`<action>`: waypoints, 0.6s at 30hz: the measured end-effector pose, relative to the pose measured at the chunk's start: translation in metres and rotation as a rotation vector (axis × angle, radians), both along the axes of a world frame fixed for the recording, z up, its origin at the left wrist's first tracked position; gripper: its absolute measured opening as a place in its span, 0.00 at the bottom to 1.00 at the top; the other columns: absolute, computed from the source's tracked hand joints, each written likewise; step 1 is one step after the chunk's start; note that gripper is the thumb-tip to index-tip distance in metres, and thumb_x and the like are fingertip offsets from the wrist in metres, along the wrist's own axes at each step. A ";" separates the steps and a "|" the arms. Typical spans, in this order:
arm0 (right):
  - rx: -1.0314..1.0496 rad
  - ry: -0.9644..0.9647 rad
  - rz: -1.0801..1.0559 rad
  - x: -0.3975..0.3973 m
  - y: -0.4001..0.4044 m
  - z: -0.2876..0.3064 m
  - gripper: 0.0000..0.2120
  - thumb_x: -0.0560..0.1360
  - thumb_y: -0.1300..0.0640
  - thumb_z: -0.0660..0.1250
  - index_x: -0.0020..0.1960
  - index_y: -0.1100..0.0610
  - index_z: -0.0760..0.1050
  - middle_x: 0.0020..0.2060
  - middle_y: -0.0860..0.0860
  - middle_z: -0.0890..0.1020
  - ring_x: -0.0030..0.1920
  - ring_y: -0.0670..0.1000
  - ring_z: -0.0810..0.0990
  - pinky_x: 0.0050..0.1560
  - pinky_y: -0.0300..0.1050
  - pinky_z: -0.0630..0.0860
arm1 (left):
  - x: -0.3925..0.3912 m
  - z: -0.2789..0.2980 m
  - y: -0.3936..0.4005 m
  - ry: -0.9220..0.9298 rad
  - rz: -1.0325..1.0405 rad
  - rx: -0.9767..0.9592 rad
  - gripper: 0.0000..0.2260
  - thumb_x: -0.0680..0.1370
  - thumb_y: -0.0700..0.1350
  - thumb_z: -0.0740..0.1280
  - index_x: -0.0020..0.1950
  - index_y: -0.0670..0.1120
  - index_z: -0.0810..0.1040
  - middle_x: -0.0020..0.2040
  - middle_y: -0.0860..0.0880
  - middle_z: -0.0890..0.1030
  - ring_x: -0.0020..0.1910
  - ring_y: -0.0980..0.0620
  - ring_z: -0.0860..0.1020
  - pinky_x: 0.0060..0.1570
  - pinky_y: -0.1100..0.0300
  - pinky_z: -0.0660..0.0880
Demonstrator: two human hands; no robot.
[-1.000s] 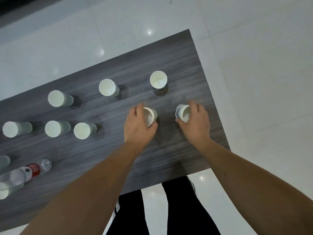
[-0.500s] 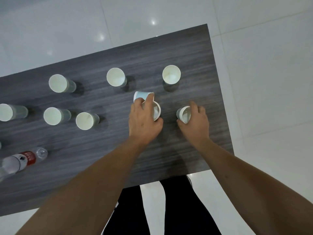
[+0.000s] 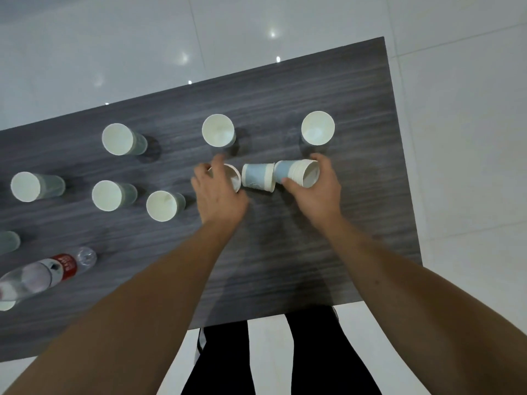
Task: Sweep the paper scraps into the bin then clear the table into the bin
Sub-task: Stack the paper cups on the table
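Note:
On the dark wood table [image 3: 285, 252] my left hand [image 3: 219, 195] grips a white paper cup [image 3: 235, 178] tipped on its side. My right hand [image 3: 318, 195] grips a short stack of blue-sided paper cups [image 3: 296, 173], also on its side with the mouth facing right. Between the two hands lies one blue cup [image 3: 258, 178], touching the base of the stack. Upright cups stand just beyond my hands, one [image 3: 218, 130] on the left and one [image 3: 318, 128] on the right. No paper scraps or bin are in view.
Several more upright cups stand to the left, among them cup [image 3: 118, 139], cup [image 3: 107, 195] and cup [image 3: 161, 205]. A clear plastic bottle [image 3: 42, 276] with a red label lies at the near left. The table's right edge [image 3: 402, 166] meets white tiled floor. My legs show below the near edge.
My right hand has turned its cups onto their side and moved toward the left hand. A blue cup that was above my left hand now lies between the two hands.

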State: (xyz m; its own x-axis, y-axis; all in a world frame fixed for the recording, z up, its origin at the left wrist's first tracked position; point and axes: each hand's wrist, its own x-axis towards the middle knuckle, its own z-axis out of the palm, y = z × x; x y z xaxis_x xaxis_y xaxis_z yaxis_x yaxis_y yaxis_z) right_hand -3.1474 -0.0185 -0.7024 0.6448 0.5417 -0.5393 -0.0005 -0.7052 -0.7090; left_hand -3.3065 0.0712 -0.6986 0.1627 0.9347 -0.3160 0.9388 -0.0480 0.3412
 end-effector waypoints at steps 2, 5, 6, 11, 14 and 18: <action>0.002 0.036 0.022 -0.008 0.007 -0.010 0.35 0.64 0.52 0.80 0.67 0.49 0.70 0.60 0.50 0.78 0.59 0.50 0.77 0.61 0.47 0.74 | -0.002 -0.011 0.006 -0.001 -0.064 -0.099 0.34 0.67 0.39 0.71 0.72 0.49 0.65 0.66 0.41 0.67 0.61 0.39 0.68 0.59 0.50 0.68; 0.017 0.094 -0.018 -0.016 0.013 -0.020 0.33 0.64 0.53 0.80 0.66 0.48 0.71 0.57 0.46 0.78 0.57 0.48 0.77 0.59 0.44 0.75 | -0.007 -0.023 0.011 -0.054 -0.076 -0.171 0.35 0.68 0.40 0.74 0.73 0.49 0.66 0.67 0.42 0.67 0.62 0.39 0.69 0.61 0.51 0.68; 0.023 0.122 -0.024 -0.018 0.014 -0.022 0.33 0.64 0.54 0.80 0.65 0.48 0.72 0.57 0.46 0.78 0.57 0.48 0.77 0.58 0.44 0.75 | -0.009 -0.025 0.011 -0.085 -0.057 -0.181 0.35 0.67 0.41 0.75 0.72 0.49 0.67 0.67 0.42 0.68 0.62 0.40 0.70 0.61 0.52 0.69; -0.012 0.136 0.072 -0.027 0.016 -0.021 0.38 0.63 0.48 0.81 0.70 0.47 0.71 0.64 0.46 0.76 0.62 0.46 0.74 0.61 0.40 0.70 | -0.020 -0.022 0.008 -0.170 -0.172 -0.205 0.34 0.65 0.41 0.76 0.70 0.49 0.70 0.64 0.44 0.72 0.59 0.42 0.73 0.56 0.54 0.71; -0.003 0.006 0.064 -0.031 0.023 -0.004 0.36 0.62 0.49 0.81 0.67 0.50 0.73 0.61 0.47 0.78 0.60 0.47 0.76 0.57 0.38 0.70 | -0.028 -0.007 0.011 -0.205 -0.173 -0.162 0.35 0.65 0.44 0.75 0.70 0.50 0.68 0.64 0.46 0.71 0.59 0.45 0.72 0.57 0.55 0.70; 0.092 -0.285 -0.084 -0.023 0.039 0.031 0.34 0.64 0.47 0.78 0.68 0.49 0.71 0.58 0.42 0.73 0.54 0.39 0.70 0.56 0.35 0.66 | -0.020 0.027 0.042 -0.284 -0.134 0.064 0.32 0.65 0.46 0.74 0.67 0.49 0.68 0.61 0.48 0.71 0.56 0.49 0.69 0.51 0.59 0.66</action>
State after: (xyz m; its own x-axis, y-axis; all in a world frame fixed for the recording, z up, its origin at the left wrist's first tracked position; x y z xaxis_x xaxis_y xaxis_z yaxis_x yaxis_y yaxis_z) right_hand -3.1704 0.0205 -0.6712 0.8074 0.5185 -0.2815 0.1517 -0.6436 -0.7502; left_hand -3.3265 0.1127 -0.6720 0.3590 0.9155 -0.1817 0.7903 -0.1946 0.5811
